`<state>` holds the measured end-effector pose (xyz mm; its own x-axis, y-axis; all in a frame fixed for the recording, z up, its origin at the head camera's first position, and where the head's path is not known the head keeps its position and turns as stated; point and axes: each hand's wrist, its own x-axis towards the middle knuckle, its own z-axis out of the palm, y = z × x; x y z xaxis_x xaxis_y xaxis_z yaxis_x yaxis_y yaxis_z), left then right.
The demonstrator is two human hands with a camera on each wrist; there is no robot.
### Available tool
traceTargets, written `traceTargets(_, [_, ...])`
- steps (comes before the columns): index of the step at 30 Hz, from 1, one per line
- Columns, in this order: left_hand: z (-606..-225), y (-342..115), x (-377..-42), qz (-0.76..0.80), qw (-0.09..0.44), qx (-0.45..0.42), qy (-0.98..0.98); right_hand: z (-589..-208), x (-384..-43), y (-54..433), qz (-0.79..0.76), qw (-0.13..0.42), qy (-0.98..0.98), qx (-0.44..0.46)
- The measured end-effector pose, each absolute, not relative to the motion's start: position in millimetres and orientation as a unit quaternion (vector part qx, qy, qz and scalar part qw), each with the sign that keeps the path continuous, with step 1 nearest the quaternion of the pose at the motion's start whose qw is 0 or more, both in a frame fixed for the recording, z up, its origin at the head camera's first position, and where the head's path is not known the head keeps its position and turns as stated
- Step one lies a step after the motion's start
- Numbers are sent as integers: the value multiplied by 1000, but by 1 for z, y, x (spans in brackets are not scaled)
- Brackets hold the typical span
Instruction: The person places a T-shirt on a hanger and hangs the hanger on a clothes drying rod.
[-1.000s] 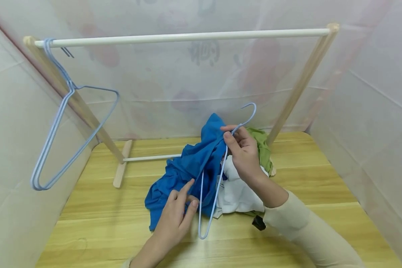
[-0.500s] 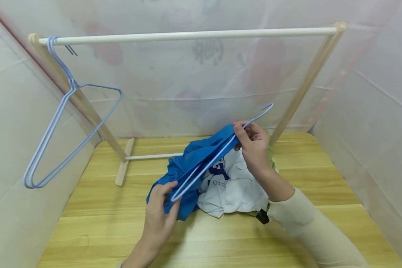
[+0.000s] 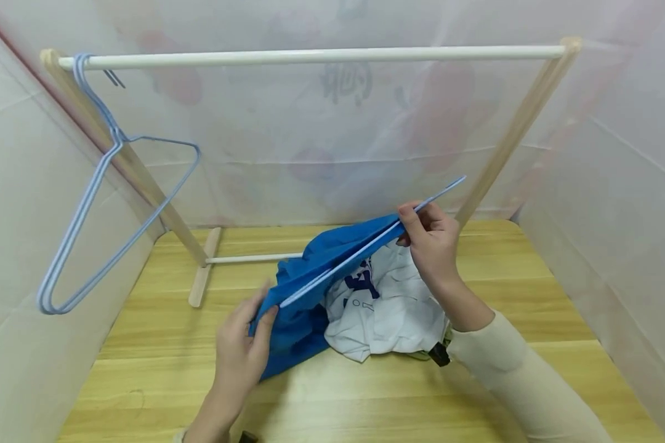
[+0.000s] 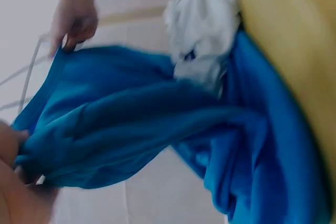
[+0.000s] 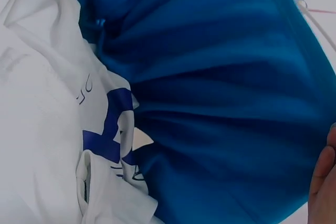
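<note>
A blue shirt [image 3: 296, 344] is stretched between my two hands, its lower part drooping onto the table. A light blue wire hanger [image 3: 338, 269] lies slanted along the shirt's open edge, its hook end up at the right. My right hand [image 3: 435, 243] pinches the hanger near the hook together with the shirt's edge. At the hanger's lower end, my left hand [image 3: 241, 341] grips the shirt's edge between thumb and fingers. The left wrist view has the blue cloth [image 4: 115, 114] taut between both hands. In the right wrist view, pleated blue cloth [image 5: 226, 98] fills the middle.
A crumpled white shirt [image 3: 393, 314] with dark blue print lies beside the blue one, over a bit of green cloth [image 3: 421, 355]. Behind stands a rack with a white rail [image 3: 321, 56]. Blue hangers [image 3: 88, 184] hang at its left end. Pale fabric walls surround the wooden table [image 3: 144, 369].
The hanger has tilted from steep to a low slant. My left hand has moved left and taken hold of the shirt's edge. My right hand has shifted right with the hanger, spreading the shirt.
</note>
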<state>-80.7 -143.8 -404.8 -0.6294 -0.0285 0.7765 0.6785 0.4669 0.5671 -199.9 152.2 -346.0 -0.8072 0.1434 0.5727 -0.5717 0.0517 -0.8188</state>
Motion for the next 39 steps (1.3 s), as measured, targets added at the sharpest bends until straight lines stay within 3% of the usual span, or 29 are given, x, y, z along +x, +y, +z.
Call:
traceTargets(4, [-406, -151, -79, -477, 332, -197, -790, -346, -199, 157, 650, 286, -687, 152])
traceTargets(23, [-390, -144, -63, -491, 378, -252, -743, -330, -183, 153, 597, 324, -709, 189])
traceTargets(39, [-383, -138, -66, -404, 374, -272, -789, -344, -175, 133, 540, 354, -690, 327])
